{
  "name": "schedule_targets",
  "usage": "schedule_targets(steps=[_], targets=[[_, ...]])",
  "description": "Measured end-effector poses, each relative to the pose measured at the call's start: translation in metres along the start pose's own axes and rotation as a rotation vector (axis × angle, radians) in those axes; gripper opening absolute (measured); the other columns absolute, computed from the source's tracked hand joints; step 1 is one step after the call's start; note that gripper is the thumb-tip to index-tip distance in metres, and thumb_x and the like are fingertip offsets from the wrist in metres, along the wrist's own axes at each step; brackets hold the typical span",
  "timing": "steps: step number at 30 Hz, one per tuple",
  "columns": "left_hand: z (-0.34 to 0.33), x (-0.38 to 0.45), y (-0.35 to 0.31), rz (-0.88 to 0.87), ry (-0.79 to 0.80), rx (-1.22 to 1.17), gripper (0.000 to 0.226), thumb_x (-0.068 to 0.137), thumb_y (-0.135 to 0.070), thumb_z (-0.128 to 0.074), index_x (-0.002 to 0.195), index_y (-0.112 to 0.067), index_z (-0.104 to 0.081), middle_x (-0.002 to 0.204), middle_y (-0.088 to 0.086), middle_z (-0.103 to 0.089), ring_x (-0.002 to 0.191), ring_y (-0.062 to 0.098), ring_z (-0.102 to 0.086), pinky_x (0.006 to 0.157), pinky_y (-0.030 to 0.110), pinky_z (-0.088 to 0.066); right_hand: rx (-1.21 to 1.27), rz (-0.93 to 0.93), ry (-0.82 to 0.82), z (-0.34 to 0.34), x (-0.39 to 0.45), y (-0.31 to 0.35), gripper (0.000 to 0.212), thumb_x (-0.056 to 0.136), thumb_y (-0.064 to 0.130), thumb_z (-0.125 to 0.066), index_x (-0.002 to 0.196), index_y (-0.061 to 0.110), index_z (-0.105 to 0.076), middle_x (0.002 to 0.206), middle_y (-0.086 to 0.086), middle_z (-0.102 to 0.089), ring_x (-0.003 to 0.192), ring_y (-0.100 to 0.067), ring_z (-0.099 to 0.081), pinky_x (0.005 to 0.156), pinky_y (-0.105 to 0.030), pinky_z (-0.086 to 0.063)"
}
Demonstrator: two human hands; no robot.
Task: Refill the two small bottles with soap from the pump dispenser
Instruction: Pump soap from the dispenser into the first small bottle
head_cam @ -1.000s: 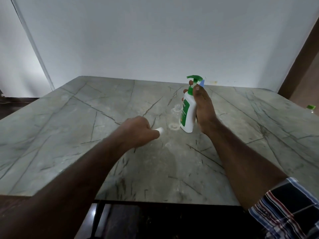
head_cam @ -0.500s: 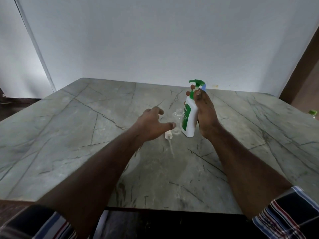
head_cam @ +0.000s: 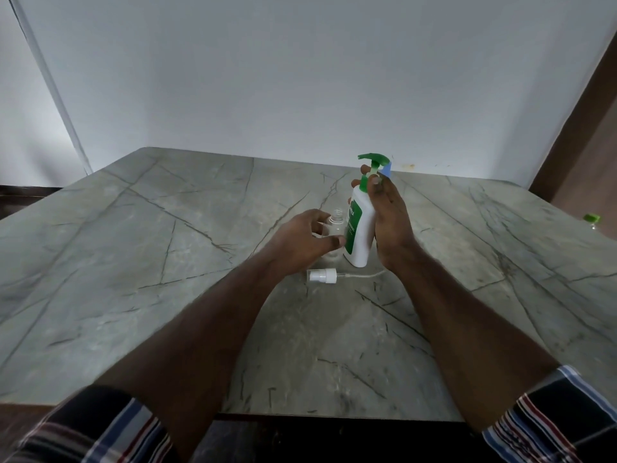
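left hand [head_cam: 305, 240] open, reaching bottle [head_cam: 335, 225] | bottle upright, just left of dispenser [head_cam: 360, 225] | right hand [head_cam: 390, 222] grips dispenser

Left hand [head_cam: 305, 240] hides clear bottle [head_cam: 335, 225].
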State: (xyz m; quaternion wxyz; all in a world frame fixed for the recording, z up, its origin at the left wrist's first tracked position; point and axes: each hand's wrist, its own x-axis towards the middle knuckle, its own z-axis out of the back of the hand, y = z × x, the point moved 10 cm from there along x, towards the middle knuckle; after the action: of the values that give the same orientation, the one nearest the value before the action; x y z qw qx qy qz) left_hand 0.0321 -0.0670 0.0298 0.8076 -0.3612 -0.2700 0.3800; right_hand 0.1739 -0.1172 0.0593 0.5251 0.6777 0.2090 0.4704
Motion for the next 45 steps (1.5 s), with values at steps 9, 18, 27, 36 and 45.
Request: schedule_targets(steps=[9,18,27,36,45], targets=[[0.008,-0.018,-0.017,-0.019,-0.142,-0.155,0.035,0.09,-0.034,-0.064,0.12,-0.024,-0.049,0.095,-0.006,-0.061,0.08,0.009,-0.057,0.061,0.025,-0.042,0.029,0.008,-0.016,0.0,-0.006,0.006,0.024,0.097,0.047,-0.045,0.089,0.048,-0.067,0.099,-0.006,-0.068,0.094,-0.018,-0.063,0.096,-0.048,-0.049],[0.005,-0.052,-0.04,-0.083,-0.374,0.059,0.047,0.091,-0.04,-0.061,0.133,-0.027,-0.044,0.125,-0.008,-0.058,0.107,0.013,-0.055,0.085,0.032,-0.051,0.034,-0.006,-0.042,-0.002,-0.008,0.008,0.023,0.093,0.052,-0.045,0.086,0.051,-0.067,0.097,0.011,-0.069,0.104,-0.027,-0.064,0.1,-0.052,-0.048],[-0.027,-0.063,-0.049,-0.255,-0.336,0.581,0.057,0.096,-0.05,-0.047,0.145,-0.026,-0.034,0.145,-0.001,-0.047,0.13,0.022,-0.042,0.103,0.045,-0.034,0.013,0.026,-0.03,0.0,-0.007,0.014,0.026,0.099,0.043,-0.043,0.095,0.032,-0.066,0.096,-0.015,-0.065,0.091,-0.037,-0.061,0.089,-0.054,-0.049],[-0.001,-0.027,-0.016,-0.094,-0.309,0.564,0.054,0.095,-0.043,-0.05,0.143,-0.025,-0.035,0.145,0.001,-0.047,0.134,0.026,-0.04,0.107,0.049,-0.032,0.017,-0.057,-0.033,0.0,-0.004,0.001,0.023,0.102,0.037,-0.039,0.093,0.036,-0.06,0.09,0.009,-0.065,0.087,-0.012,-0.063,0.095,-0.043,-0.05],[-0.006,-0.018,-0.017,-0.043,-0.273,-0.022,0.052,0.09,-0.036,-0.064,0.136,-0.021,-0.045,0.125,-0.006,-0.057,0.11,0.016,-0.055,0.091,0.04,-0.053,-0.002,-0.032,-0.057,0.002,-0.006,0.002,0.022,0.102,0.04,-0.04,0.093,0.038,-0.06,0.093,0.009,-0.065,0.094,-0.015,-0.063,0.089,-0.034,-0.05]])
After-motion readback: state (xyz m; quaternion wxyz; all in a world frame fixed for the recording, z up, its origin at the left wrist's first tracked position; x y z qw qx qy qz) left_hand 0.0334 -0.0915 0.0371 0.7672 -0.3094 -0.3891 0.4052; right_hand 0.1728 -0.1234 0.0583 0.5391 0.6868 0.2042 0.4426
